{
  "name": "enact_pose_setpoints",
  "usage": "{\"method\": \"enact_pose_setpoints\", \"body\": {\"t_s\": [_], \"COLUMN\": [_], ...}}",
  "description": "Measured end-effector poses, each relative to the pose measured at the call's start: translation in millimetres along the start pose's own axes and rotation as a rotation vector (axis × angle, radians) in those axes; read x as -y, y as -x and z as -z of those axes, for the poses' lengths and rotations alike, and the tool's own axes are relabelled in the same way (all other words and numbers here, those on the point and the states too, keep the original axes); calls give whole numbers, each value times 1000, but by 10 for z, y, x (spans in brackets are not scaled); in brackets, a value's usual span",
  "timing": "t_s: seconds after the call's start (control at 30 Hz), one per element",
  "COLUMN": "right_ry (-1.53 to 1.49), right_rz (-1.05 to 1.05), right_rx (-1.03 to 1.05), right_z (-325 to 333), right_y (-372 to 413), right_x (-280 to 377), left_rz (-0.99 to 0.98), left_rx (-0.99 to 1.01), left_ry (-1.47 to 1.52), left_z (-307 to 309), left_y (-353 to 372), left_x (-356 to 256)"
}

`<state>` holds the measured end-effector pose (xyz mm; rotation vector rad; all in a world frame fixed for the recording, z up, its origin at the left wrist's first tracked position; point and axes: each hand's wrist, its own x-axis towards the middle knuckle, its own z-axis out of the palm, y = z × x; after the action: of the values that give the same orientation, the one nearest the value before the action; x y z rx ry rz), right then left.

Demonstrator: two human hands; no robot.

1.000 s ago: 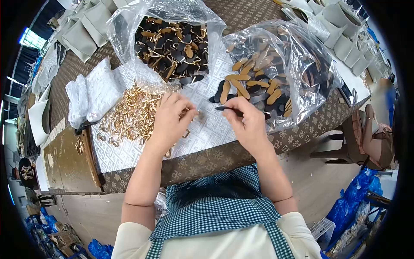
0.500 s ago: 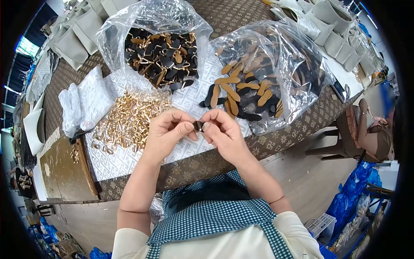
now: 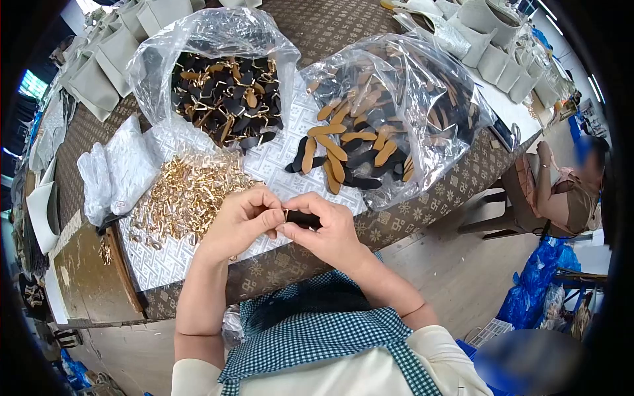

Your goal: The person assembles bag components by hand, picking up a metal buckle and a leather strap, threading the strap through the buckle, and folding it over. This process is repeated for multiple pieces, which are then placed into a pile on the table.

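Both hands meet above the near edge of a table covered in brown patterned cloth (image 3: 264, 277), with a small dark, flexible-looking strip (image 3: 303, 219) between them. The right hand (image 3: 335, 228) is closed on the strip, pinching it between thumb and fingers; the left hand (image 3: 241, 223) is closed too, its fingertips at the strip's other end, where a small gold-coloured metal piece (image 3: 286, 214) shows. How firmly the left fingers hold that piece, and whether the strip passes through it, I cannot tell. This one looks partway: strip and metal are together, but it is not among the joined pieces. Those, black and tan tabs with gold-coloured metal loops (image 3: 228, 99), lie in quantity in an open clear plastic bag (image 3: 150, 66) beyond the left hand, so a good many seem done. Much looks left to pair up: a broad heap of loose gold-coloured metal fittings (image 3: 188, 198) lies just beside the left hand on a white and grey patterned sheet (image 3: 290, 122), and loose tan and black rounded strips (image 3: 327, 142) spill from a second clear plastic bag (image 3: 456, 89) beyond the right hand. Two whitish translucent plastic bundles (image 3: 132, 165) lie to the left of the heap.
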<state>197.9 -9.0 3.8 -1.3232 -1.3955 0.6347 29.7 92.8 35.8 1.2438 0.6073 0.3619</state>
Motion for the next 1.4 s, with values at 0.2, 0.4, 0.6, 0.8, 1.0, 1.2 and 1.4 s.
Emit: {"method": "enact_pose_setpoints", "body": {"t_s": [0.2, 0.4, 0.6, 0.8, 1.0, 1.2, 1.4], "right_ry": [-20, 84, 296, 520, 833, 775, 193], "right_rz": [14, 27, 91, 141, 26, 155, 66], "right_rx": [-84, -83, -63, -247, -184, -303, -247], "right_z": [-114, -51, 52, 446, 463, 442, 290], "right_y": [19, -12, -91, -542, -687, -659, -426], "right_x": [3, 51, 32, -37, -460, -512, -196], "left_rz": [-145, -200, -116, -563, -313, -314, -368], "left_rx": [-56, -53, -172, -537, -576, -456, -497], "left_ry": [-87, -44, 68, 110, -841, -1223, -1084], "left_z": [-71, -45, -32, 104, 374, 266, 229], "left_y": [-16, -40, -55, -296, -48, 3, -51], "left_x": [82, 160, 65, -201, -150, 73, 127]}}
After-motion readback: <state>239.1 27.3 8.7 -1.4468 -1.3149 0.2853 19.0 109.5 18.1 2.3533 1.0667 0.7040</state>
